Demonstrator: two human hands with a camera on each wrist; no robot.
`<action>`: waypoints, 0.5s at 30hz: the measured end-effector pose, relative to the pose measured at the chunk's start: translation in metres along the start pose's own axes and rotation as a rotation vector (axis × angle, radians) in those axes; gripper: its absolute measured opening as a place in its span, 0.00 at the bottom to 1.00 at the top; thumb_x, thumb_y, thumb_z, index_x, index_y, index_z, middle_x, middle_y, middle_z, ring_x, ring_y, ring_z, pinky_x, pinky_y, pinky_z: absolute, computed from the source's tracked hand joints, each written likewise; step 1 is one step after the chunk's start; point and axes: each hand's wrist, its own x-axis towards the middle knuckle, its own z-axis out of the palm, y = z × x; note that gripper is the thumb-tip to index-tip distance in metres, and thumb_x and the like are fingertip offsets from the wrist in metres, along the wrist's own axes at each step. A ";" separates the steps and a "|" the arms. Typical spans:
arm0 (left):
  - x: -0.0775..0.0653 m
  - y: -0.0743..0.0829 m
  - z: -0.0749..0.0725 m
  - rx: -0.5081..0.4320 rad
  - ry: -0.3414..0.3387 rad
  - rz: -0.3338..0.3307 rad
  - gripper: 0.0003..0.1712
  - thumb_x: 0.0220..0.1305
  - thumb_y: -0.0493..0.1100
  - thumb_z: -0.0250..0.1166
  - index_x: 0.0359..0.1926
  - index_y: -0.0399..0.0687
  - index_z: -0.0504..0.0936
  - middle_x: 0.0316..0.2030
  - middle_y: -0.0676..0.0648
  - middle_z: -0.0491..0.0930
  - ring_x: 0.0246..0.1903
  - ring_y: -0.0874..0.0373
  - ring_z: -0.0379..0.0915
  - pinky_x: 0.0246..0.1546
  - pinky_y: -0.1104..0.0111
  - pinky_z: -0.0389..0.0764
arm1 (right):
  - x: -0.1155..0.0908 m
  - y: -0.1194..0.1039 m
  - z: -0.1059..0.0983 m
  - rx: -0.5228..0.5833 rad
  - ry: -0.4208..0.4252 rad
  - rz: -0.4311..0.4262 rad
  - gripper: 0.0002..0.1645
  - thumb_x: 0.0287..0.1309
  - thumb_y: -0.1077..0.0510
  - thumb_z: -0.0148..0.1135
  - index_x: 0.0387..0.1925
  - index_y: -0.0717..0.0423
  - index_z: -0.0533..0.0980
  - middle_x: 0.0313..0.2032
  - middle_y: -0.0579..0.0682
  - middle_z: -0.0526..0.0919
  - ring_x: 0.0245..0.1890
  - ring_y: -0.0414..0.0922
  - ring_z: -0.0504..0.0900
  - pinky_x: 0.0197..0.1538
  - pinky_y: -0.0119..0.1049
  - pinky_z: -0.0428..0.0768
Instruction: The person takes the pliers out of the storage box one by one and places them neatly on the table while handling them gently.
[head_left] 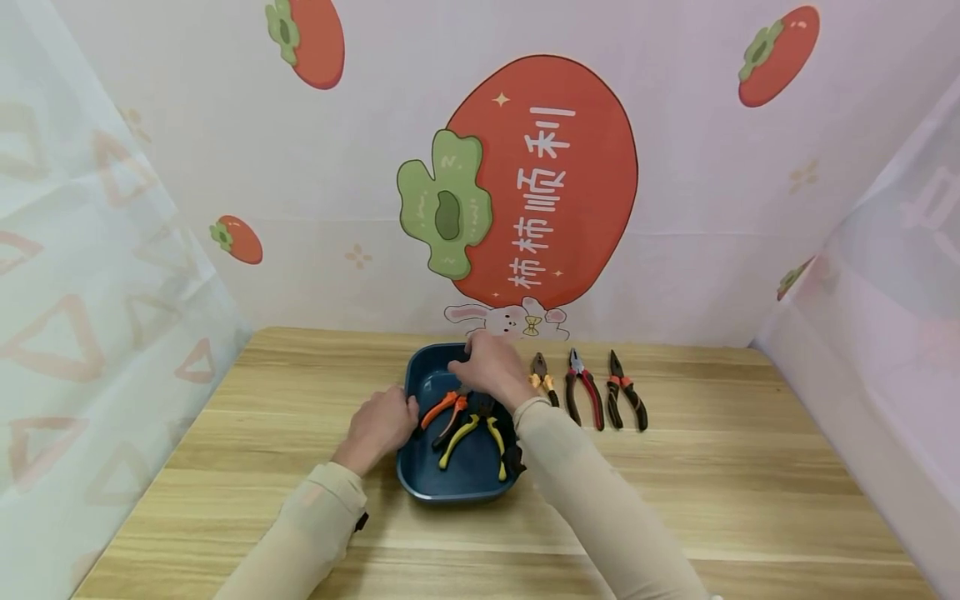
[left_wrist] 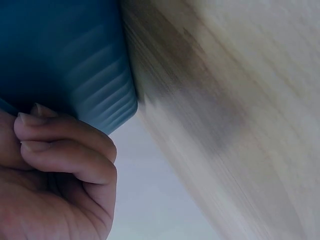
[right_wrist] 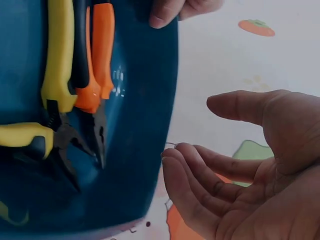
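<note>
A dark blue plastic tray [head_left: 459,485] stands on the table with pliers lying in it. My left hand [head_left: 378,427] holds its left rim, fingers curled at the edge in the left wrist view. Inside are orange-and-black-handled pliers [right_wrist: 103,50] and yellow-handled pliers [right_wrist: 60,60], their dark jaws close together. At the tray's far right corner is my right hand [head_left: 491,367]. The right wrist view shows that hand with thumb and fingers spread apart, nothing between them, fingertips near the rim. My right forearm hides part of the tray's right side.
To the right of the tray, several pliers lie in a row on the wooden table [head_left: 720,467]: yellow-handled ones [head_left: 550,388], red-and-black ones [head_left: 592,400] and black-and-orange ones [head_left: 626,400]. A printed cloth [head_left: 697,208] hangs behind the table, with more cloth at both sides.
</note>
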 end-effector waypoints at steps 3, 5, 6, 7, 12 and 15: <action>0.000 0.000 0.000 0.003 -0.003 -0.004 0.19 0.76 0.46 0.51 0.28 0.43 0.76 0.20 0.45 0.73 0.18 0.53 0.72 0.18 0.64 0.71 | 0.003 0.000 0.005 -0.001 -0.001 0.007 0.26 0.62 0.45 0.70 0.52 0.60 0.79 0.39 0.52 0.84 0.31 0.47 0.81 0.36 0.41 0.81; 0.001 0.000 0.000 0.009 -0.004 -0.006 0.18 0.76 0.46 0.51 0.29 0.42 0.77 0.20 0.45 0.73 0.18 0.52 0.72 0.18 0.64 0.71 | 0.005 0.000 0.008 -0.007 -0.002 0.012 0.24 0.61 0.45 0.71 0.49 0.59 0.79 0.36 0.50 0.82 0.30 0.46 0.79 0.34 0.39 0.79; 0.001 0.000 0.000 0.010 -0.005 -0.007 0.18 0.76 0.46 0.51 0.29 0.42 0.77 0.20 0.44 0.73 0.18 0.52 0.72 0.18 0.64 0.72 | 0.005 0.000 0.010 -0.010 -0.009 0.020 0.23 0.61 0.45 0.71 0.46 0.59 0.79 0.33 0.49 0.80 0.28 0.46 0.78 0.32 0.39 0.78; 0.001 0.000 0.000 0.012 -0.006 -0.008 0.18 0.76 0.46 0.51 0.30 0.42 0.77 0.20 0.44 0.73 0.18 0.52 0.72 0.19 0.64 0.72 | 0.007 0.000 0.011 -0.014 -0.022 0.029 0.22 0.62 0.45 0.70 0.43 0.60 0.79 0.30 0.49 0.78 0.27 0.47 0.78 0.30 0.38 0.76; 0.000 0.000 -0.001 0.016 -0.019 -0.021 0.18 0.76 0.46 0.51 0.32 0.41 0.78 0.21 0.44 0.73 0.19 0.51 0.72 0.19 0.63 0.72 | 0.010 -0.001 0.019 -0.067 -0.060 0.069 0.27 0.61 0.42 0.70 0.45 0.62 0.80 0.31 0.53 0.80 0.30 0.51 0.79 0.34 0.41 0.78; -0.001 0.001 -0.001 0.017 -0.022 -0.028 0.18 0.77 0.47 0.51 0.32 0.41 0.78 0.21 0.44 0.72 0.19 0.51 0.72 0.19 0.63 0.72 | 0.011 -0.001 0.024 -0.104 -0.069 0.076 0.30 0.59 0.40 0.71 0.51 0.60 0.79 0.37 0.53 0.83 0.34 0.50 0.81 0.41 0.45 0.81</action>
